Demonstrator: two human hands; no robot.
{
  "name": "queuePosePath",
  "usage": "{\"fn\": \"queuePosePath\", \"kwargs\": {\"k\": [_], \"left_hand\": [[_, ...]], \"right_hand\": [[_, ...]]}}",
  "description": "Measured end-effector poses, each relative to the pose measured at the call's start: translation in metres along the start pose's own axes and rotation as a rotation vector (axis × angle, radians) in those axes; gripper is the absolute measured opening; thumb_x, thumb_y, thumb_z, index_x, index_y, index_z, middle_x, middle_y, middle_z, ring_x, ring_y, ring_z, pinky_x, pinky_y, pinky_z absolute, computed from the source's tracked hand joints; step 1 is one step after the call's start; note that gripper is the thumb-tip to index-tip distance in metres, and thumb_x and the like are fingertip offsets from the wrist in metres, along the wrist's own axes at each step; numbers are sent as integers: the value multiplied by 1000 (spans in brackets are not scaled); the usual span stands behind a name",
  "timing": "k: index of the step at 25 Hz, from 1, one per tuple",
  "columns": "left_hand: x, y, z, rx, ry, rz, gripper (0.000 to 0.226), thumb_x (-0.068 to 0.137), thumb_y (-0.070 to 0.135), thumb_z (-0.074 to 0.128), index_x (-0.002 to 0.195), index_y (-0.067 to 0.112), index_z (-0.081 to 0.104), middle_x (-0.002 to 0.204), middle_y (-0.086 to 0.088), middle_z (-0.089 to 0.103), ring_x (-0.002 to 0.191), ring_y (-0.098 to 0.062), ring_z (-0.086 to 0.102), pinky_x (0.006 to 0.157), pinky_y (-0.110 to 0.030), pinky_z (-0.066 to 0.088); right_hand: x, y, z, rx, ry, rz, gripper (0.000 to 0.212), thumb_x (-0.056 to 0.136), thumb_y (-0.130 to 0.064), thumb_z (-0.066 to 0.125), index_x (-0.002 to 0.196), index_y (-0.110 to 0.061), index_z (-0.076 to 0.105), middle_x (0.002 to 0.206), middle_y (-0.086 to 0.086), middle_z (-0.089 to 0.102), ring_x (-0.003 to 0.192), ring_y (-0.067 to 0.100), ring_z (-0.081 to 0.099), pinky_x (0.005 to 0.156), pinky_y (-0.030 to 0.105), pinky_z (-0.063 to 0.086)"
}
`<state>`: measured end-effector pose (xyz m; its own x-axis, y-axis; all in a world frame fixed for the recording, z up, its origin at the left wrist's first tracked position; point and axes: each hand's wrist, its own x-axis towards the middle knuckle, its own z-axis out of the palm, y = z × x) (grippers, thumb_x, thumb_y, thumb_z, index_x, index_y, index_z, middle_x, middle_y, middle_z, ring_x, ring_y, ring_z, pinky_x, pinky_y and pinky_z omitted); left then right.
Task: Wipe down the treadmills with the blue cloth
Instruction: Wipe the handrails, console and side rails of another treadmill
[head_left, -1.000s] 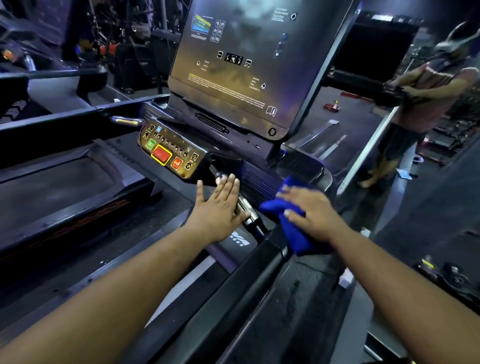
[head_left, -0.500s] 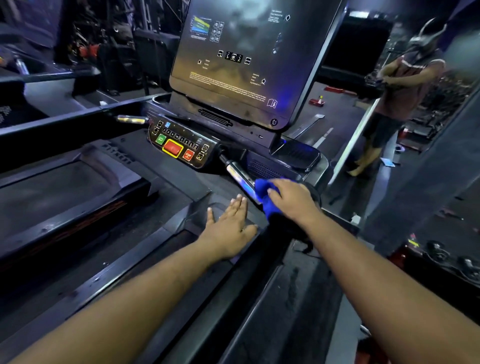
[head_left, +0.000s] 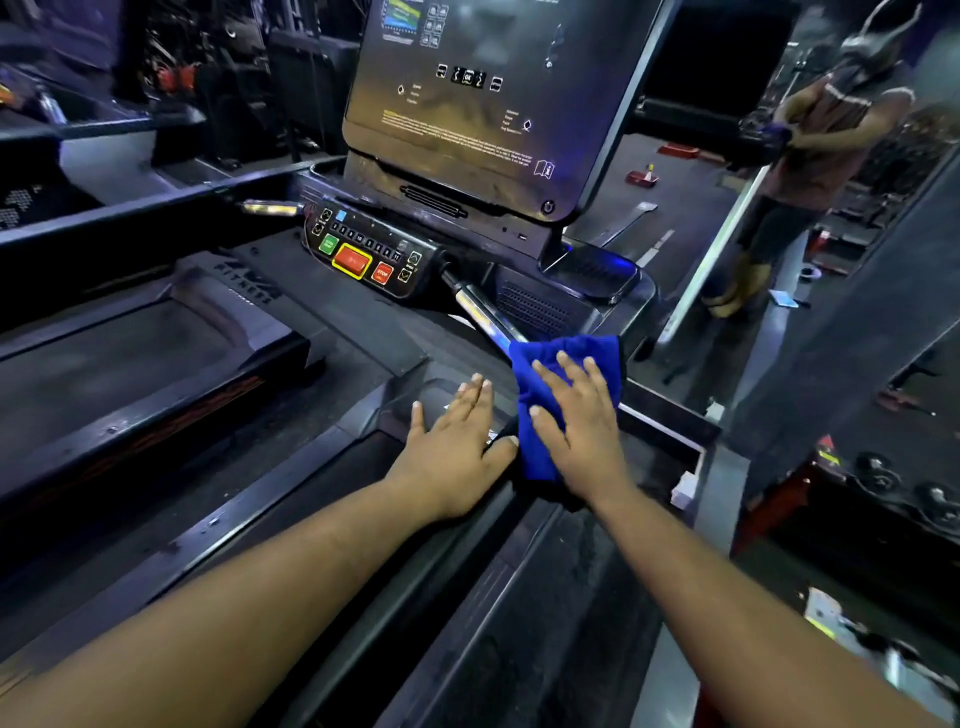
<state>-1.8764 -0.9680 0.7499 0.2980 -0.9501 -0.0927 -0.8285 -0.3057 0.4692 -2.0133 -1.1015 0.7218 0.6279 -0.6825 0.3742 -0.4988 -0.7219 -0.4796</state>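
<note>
Mirror: at right, reflecting a standing person.
Floor marker: red base (small cone on top), beyond the console.

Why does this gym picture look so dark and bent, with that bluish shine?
Head view: dim room, with blue-violet light glinting off the metal handlebar and the console screen, which shows hazy reflections. The wide-angle lens bows straight edges and stretches the forearms. The hands and blue cloth look fairly sharp; the person at the far right is blurred.
</note>
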Motion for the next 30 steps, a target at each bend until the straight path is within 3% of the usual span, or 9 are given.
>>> {"fn": "queuePosePath", "kwargs": {"k": [3, 7, 12, 15, 17, 19, 22, 25, 30], "left_hand": [[4, 0, -1, 26, 0, -14, 73, 102, 51, 30, 158, 20, -4, 166, 5, -9, 152, -9, -7, 121, -55, -7], [-20, 0, -2, 33, 5, -30, 70, 103, 45, 31, 158, 18, -2, 167, 3, -8, 153, -11, -5, 121, -55, -6], [-90, -17, -7, 70, 38, 17, 69, 102, 35, 33, 158, 17, -3, 167, 3, -7, 152, -9, -5, 122, -53, -6], [-156, -38, -16, 88, 51, 36, 69, 103, 38, 32, 158, 18, -5, 166, 4, -10, 152, -8, -7, 122, -50, -7], [-206, -53, -19, 113, 33, 56, 68, 104, 38, 30, 158, 18, -7, 166, 4, -13, 152, -7, -9, 122, -50, -9], [-246, -71, -19, 120, 35, 62, 69, 104, 39, 30, 157, 19, -8, 165, 6, -15, 151, -7, -11, 122, -49, -9], [-280, -86, -20, 85, 37, 41, 69, 103, 39, 30, 158, 20, -8, 166, 5, -14, 151, -6, -12, 122, -50, -8], [-301, -91, -18, 15, 45, 29, 69, 103, 37, 29, 158, 20, -9, 165, 6, -15, 151, -5, -12, 122, -50, -8], [-306, -95, -14, -112, 147, -26, 69, 102, 41, 27, 157, 23, -10, 165, 10, -16, 148, 0, -15, 121, -51, -12]], "right_hand": [[27, 34, -8, -101, -79, -90, 71, 82, -68, 36, 140, -32, 52, 154, 2, 41, 148, 26, 25, 115, 62, 23], [35, -1, -5, -10, -32, 273, 72, 75, -58, 39, 137, -27, 56, 158, 6, 35, 150, 30, 16, 116, 59, 21], [-59, -51, 15, 16, -101, -77, 65, 80, -59, 37, 133, -30, 60, 148, -3, 49, 147, 24, 27, 119, 51, 20], [-29, -69, 4, -120, -109, 123, 78, 71, -72, 32, 134, -34, 58, 155, -2, 39, 148, 24, 22, 117, 60, 17], [-36, -108, 9, -198, -126, 294, 62, 80, -64, 45, 130, -32, 61, 154, -4, 40, 148, 22, 20, 117, 64, 14], [-74, -160, 25, -244, -136, 254, 44, 87, -55, 50, 118, -30, 68, 142, -9, 52, 145, 17, 26, 116, 62, 10], [-154, -223, 40, -169, -132, 61, 65, 72, -65, 31, 110, -30, 70, 129, -12, 62, 139, 12, 36, 119, 55, 5], [-170, -221, 31, -128, -181, -53, 71, 71, -69, 31, 121, -34, 66, 139, -12, 55, 143, 11, 31, 119, 55, 2], [-121, -235, 26, -475, -422, 151, 49, 90, -61, 43, 114, -28, 70, 128, -3, 62, 134, 19, 40, 114, 69, 2]]}}
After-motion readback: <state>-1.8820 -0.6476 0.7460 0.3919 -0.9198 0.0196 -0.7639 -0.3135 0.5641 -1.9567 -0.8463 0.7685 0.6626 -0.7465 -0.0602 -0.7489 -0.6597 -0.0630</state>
